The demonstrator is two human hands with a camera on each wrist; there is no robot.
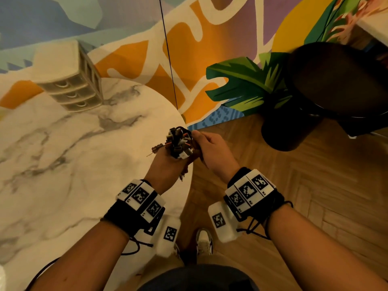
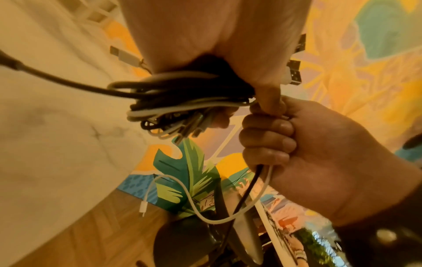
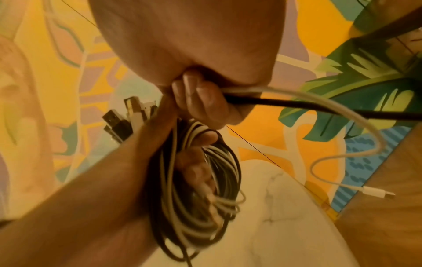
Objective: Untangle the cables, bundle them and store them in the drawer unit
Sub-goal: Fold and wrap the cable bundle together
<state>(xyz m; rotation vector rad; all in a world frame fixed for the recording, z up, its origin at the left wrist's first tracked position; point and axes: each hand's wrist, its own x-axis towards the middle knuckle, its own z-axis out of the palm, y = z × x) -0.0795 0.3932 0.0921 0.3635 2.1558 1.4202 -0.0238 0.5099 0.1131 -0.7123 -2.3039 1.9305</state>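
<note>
Left hand (image 1: 168,164) grips coiled cable bundle (image 3: 198,195) over the desk (image 1: 63,154) edge, fingers (image 3: 196,162) curled through the loops, USB plugs (image 1: 180,143) sticking up. Right hand (image 1: 212,150) just beside it, fingers (image 2: 267,137) fisted round the loose white cable (image 2: 182,195) and black cable (image 2: 246,193) tails. Drawer unit (image 1: 69,78) sits far back on the desk, drawers closed.

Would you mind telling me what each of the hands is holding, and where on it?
The left hand grips the coiled cable bundle through its loops, plugs sticking out above. The right hand grips the loose white and black cable tails just beside the coil.
</note>
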